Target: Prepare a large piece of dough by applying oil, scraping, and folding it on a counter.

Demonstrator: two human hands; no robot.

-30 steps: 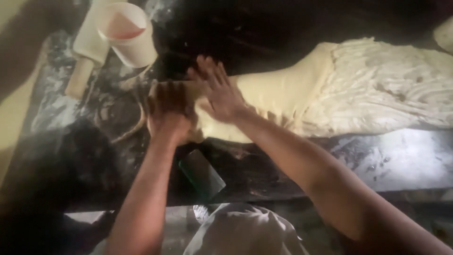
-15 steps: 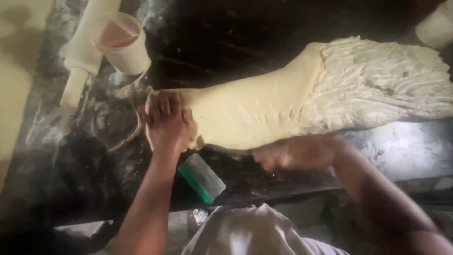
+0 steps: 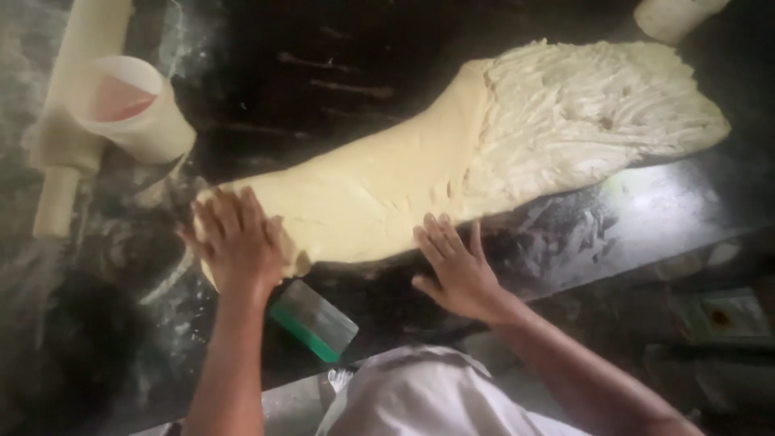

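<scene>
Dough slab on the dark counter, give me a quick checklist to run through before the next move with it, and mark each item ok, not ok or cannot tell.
1. Left hand flat on the near-left end of the dough slab: ok.
2. Right hand at the slab's near edge, fingers spread: ok.
3. Green scraper lies off the dough, between the hands: ok.
4. Cup and rolling pin stand apart from the slab: ok.
5. Slab surface even: not ok, the right part is rough and ridged.
6. Counter floured under the dough: cannot tell.
</scene>
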